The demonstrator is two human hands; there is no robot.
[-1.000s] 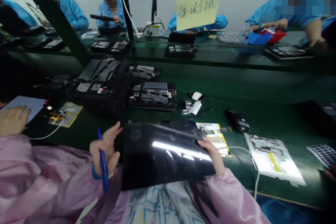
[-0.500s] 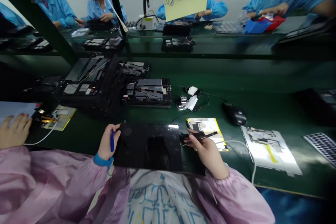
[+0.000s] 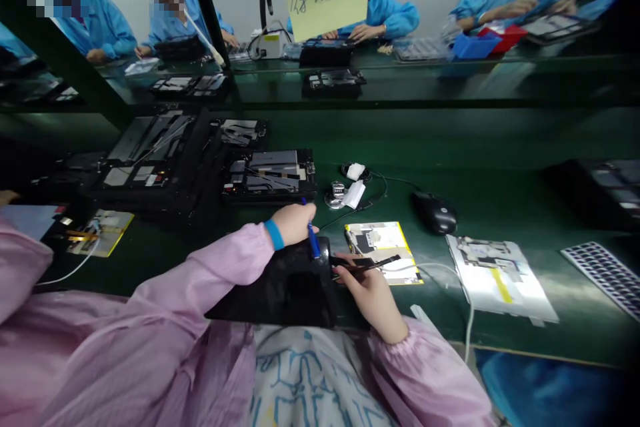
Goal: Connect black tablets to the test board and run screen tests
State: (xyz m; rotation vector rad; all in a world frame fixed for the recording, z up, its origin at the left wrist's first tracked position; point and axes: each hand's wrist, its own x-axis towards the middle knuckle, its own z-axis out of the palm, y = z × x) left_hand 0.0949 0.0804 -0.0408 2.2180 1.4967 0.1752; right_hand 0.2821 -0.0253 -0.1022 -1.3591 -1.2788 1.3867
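Note:
My left hand (image 3: 294,221), with a blue band at its wrist, is closed round a blue pen-like tool (image 3: 313,240). It reaches over the top of a black tablet screen (image 3: 280,290) lying in front of me, and the tool points down at the screen's upper right corner. Beside the screen's right edge, my right hand (image 3: 369,290) pinches dark tweezers (image 3: 387,260), whose back end sticks out to the right. The tips and the small dark parts between my fingers are partly hidden. Just behind that hand lies a white board with yellow edges (image 3: 400,237).
Stacked opened tablets (image 3: 150,147) stand at the left, with another tablet (image 3: 270,173) nearer the middle. A mouse (image 3: 435,212), a silver panel (image 3: 500,280) with a white cable, and a keyboard (image 3: 603,280) are to the right. Co-workers in blue sit beyond the shelf.
My left hand has moved from the screen's left edge across to its upper right corner, bringing the blue tool. My right hand stays at the right edge. The neighbour's hand at far left has drawn back.

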